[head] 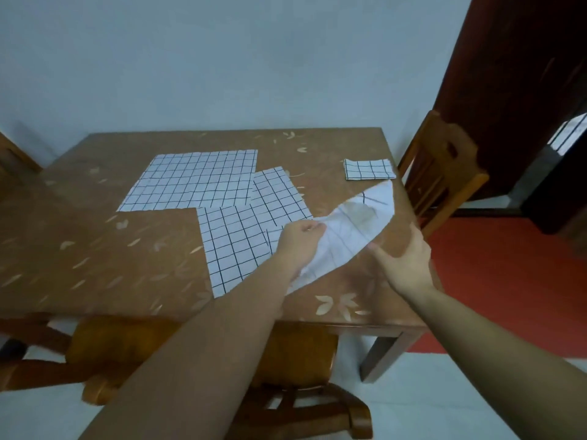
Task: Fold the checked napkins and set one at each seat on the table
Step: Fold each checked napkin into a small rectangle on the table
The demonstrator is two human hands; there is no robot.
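Head view: I count 5 white napkins with black grid lines on the brown leaf-patterned table [95,249].
Lifted napkin [355,223]: raised over the table's right front, curved, blurred, thin enough that the table pattern shows through.
Left hand [300,239]: pinches its left edge.
Right hand [403,252]: fingers spread straight at its lower edge; contact unclear to me.
Large flat napkin [197,182]: mid-table, unfolded.
Tilted napkin [279,192]: just right of it.
Front napkin [235,246]: flat, under my left hand.
Folded napkin [370,169]: small rectangle beside the right chair [441,173].

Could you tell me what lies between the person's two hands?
A lifted checked napkin, held by the left hand, its edge beside the right hand; the head view shows it.
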